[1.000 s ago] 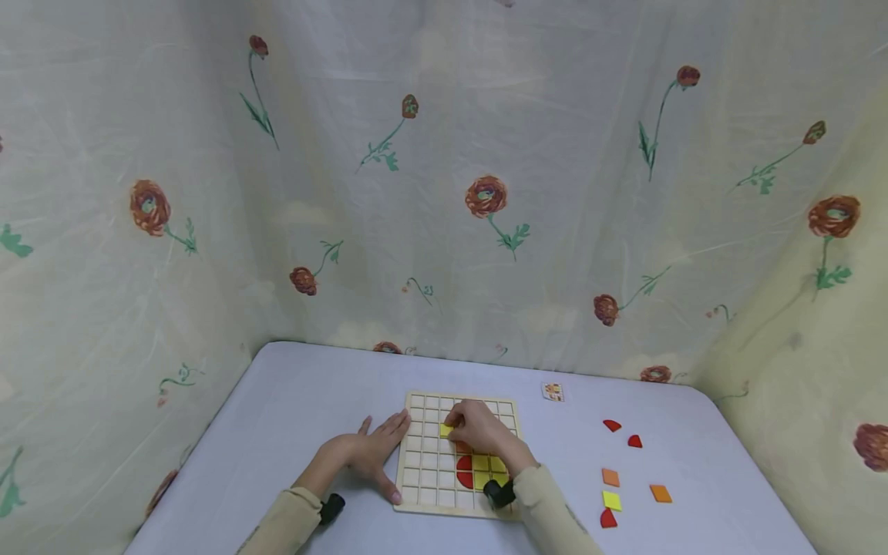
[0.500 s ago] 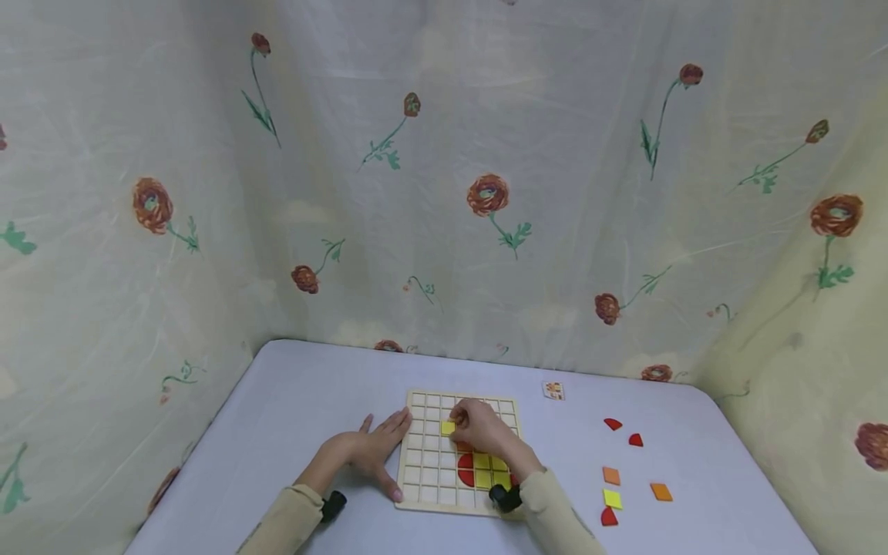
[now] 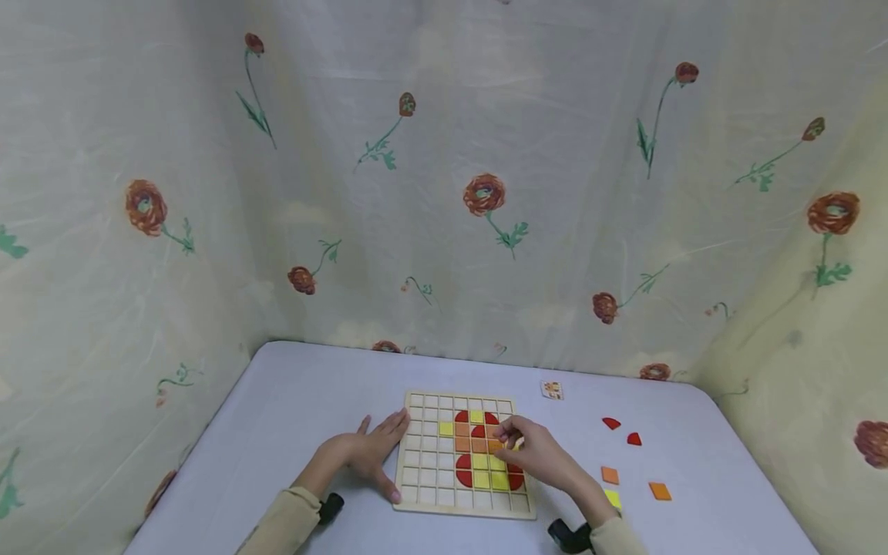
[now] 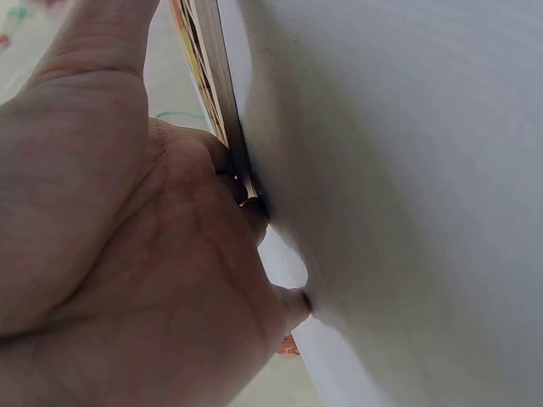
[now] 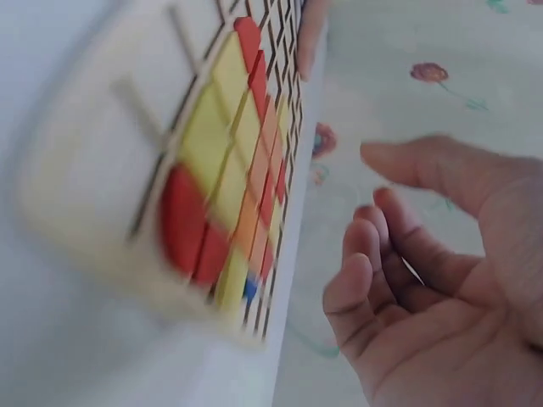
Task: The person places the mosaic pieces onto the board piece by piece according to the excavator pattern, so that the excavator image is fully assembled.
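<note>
A wooden grid board (image 3: 425,493) lies on the table, its right part filled with yellow and orange square tiles and red rounded pieces. One yellow square tile (image 3: 446,429) sits left of the others in its own cell. My left hand (image 3: 375,455) rests along the board's left edge, thumb spread towards the near corner; its fingertips meet the edge in the left wrist view. Above the board's right side is my right hand (image 3: 537,451), fingers loosely bent. In the right wrist view, nothing shows between thumb and fingers. It covers some cells in the head view.
Right of the board lie two red wedge pieces (image 3: 611,423), two orange tiles (image 3: 610,475) and a yellow tile (image 3: 613,498) partly behind the right forearm. A small printed card (image 3: 552,390) is beyond the board. A flowered curtain (image 3: 444,231) surrounds the table.
My right hand has let go of the yellow tile, which stays in the grid, and moved right and slightly nearer. More coloured pieces are uncovered. The left hand has stayed put.
</note>
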